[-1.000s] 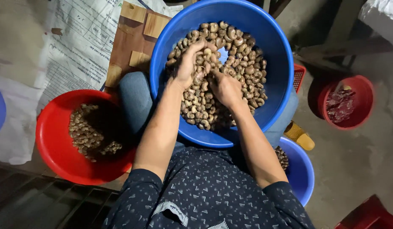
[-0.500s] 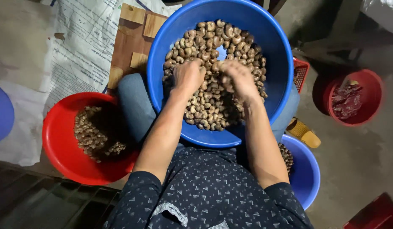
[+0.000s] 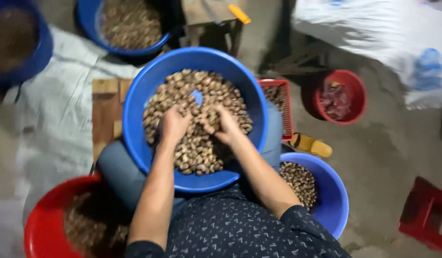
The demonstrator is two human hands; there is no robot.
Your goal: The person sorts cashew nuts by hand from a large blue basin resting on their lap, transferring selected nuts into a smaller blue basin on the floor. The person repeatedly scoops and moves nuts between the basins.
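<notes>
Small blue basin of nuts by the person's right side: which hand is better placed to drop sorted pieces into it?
Probably the right hand. It rests on the nuts in the big blue tub on the side nearest the small blue basin. The left hand would have to cross over; it sits nearer the red basin.

Both my forearms extended forward, bare below dark sleeves. My left hand (image 3: 173,125) lay knuckles up, fingers curled down. My right hand (image 3: 222,125) sat just beside it, fingers bent inward.
</notes>
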